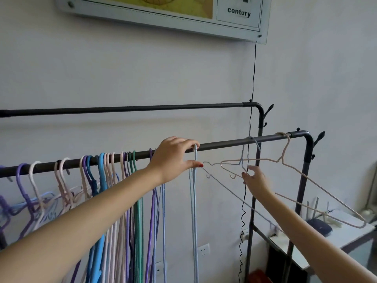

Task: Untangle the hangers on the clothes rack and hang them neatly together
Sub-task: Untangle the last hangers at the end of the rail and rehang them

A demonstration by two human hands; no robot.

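Observation:
On the dark front rail [224, 145] of the clothes rack, several coloured hangers [114, 164] hang bunched at the left. My left hand [175, 156] grips the hook of a light blue hanger [193, 201] at the rail, fingers over the bar and thumb under it. Further right, a lavender hanger [224, 190] and a pink hanger [306, 176] hang crooked, with their wires crossing. My right hand [255, 180] is blurred, its fingers spread beside the lavender hanger's neck. I cannot see it holding anything.
A second rail [142, 108] runs behind and higher. A black cable [253, 78] drops from the wall board [163, 13] past the rack's right post. A grey table [346, 235] with a dark object [319, 226] stands at the right. A wall socket [204, 250] is below.

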